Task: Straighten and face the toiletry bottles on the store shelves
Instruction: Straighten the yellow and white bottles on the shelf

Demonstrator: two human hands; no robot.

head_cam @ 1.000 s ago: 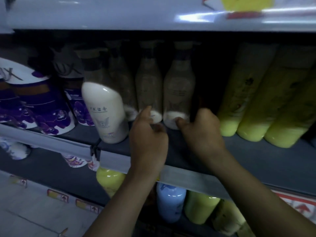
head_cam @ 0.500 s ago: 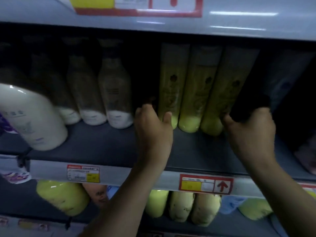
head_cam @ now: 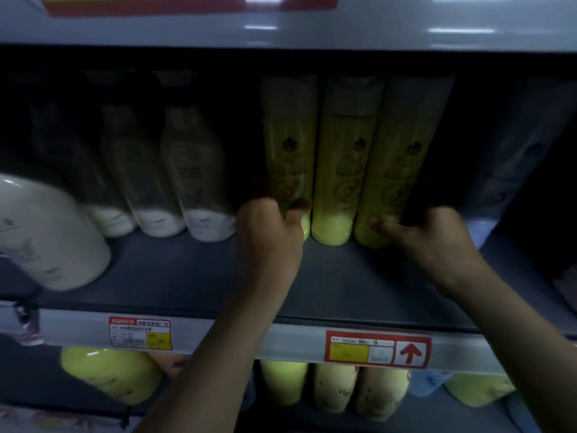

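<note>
Three tall yellow bottles stand side by side at the back of the dark shelf (head_cam: 343, 276). My left hand (head_cam: 270, 232) grips the base of the left yellow bottle (head_cam: 288, 145), thumb on its front. The middle yellow bottle (head_cam: 342, 170) stands untouched between my hands. My right hand (head_cam: 434, 239) holds the base of the right yellow bottle (head_cam: 396, 164), thumb across its front, fingers hidden behind it. To the left stands a row of white bottles (head_cam: 193, 182), with one large white bottle (head_cam: 46, 232) nearer the front edge.
Dark bluish bottles (head_cam: 512, 157) stand right of the yellow ones. The shelf lip carries price tags (head_cam: 377, 350). Below it lie more yellow bottles (head_cam: 331, 389) and a blue one. The upper shelf edge (head_cam: 281, 29) hangs close above the bottle tops.
Both hands have gone from the white bottles rightward to the yellow bottles and taken hold of the outer two. The view has shifted right with them.
</note>
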